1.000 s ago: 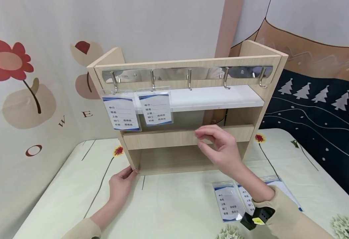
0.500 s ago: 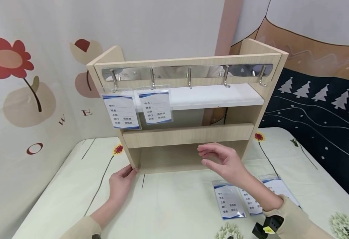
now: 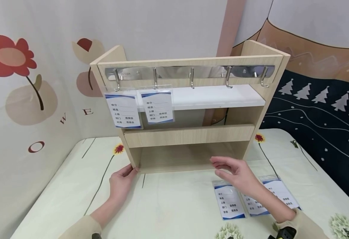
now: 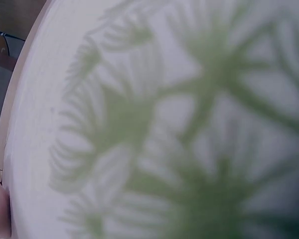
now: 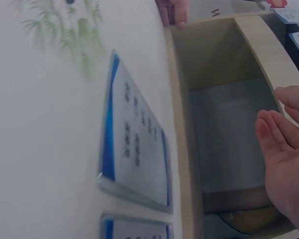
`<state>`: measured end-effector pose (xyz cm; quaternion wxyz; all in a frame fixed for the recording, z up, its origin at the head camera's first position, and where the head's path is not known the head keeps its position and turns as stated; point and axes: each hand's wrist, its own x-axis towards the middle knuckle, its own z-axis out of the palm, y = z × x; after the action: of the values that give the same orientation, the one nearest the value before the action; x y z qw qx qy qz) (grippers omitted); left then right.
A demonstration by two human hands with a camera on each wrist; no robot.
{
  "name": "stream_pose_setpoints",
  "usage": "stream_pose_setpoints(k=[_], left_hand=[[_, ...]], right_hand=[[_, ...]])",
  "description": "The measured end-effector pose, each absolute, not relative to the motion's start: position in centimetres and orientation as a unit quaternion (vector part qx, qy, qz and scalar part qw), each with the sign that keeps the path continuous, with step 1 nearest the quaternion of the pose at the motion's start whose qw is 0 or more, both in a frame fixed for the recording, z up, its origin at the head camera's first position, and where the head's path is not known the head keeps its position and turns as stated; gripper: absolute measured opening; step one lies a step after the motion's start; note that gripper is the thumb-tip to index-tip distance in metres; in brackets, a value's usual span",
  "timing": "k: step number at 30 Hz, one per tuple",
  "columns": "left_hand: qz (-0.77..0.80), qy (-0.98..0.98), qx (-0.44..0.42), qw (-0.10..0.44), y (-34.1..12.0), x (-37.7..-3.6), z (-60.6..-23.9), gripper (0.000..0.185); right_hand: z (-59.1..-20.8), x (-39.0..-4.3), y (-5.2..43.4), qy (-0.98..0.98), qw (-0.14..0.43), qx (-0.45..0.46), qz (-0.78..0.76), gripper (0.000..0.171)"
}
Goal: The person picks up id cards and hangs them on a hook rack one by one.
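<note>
A pale wooden shelf [image 3: 189, 135] with a metal hook strip [image 3: 174, 72] stands on the cloth-covered table. My left hand [image 3: 121, 182] grips its lower left corner, thumb in front and the other fingers partly hidden by the side panel. Two clear badge holders with printed cards, the outer one [image 3: 123, 111] and the inner one [image 3: 158, 107], hang from the two leftmost hooks. My right hand [image 3: 235, 172], fingers loosely bent and holding nothing, is in front of the shelf's lower right. Below it lie more badge holders, the nearest [image 3: 229, 201] flat on the cloth.
Two further badge holders lie to the right, one [image 3: 282, 191] beyond my forearm and one [image 3: 253, 205] partly under it in view. Three hooks on the right, such as the middle hook [image 3: 192, 78], carry nothing. Patterned curtains [image 3: 317, 99] hang behind the table.
My right hand has come down from the middle rail to the shelf's bottom edge and slightly right, towards the badge holders on the cloth. My left hand has stayed at the corner.
</note>
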<state>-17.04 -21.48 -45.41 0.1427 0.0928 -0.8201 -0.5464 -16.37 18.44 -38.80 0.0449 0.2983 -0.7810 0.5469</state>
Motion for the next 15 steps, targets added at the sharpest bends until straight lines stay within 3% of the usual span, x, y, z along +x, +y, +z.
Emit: stream_pose_setpoints(k=[15], left_hand=[[-0.558, -0.812, 0.095, 0.141, -21.4, -17.0, -45.3, 0.034]], right_hand=[[-39.5, -15.8, 19.8, -0.811, 0.002, 0.264, 0.522, 0.037]])
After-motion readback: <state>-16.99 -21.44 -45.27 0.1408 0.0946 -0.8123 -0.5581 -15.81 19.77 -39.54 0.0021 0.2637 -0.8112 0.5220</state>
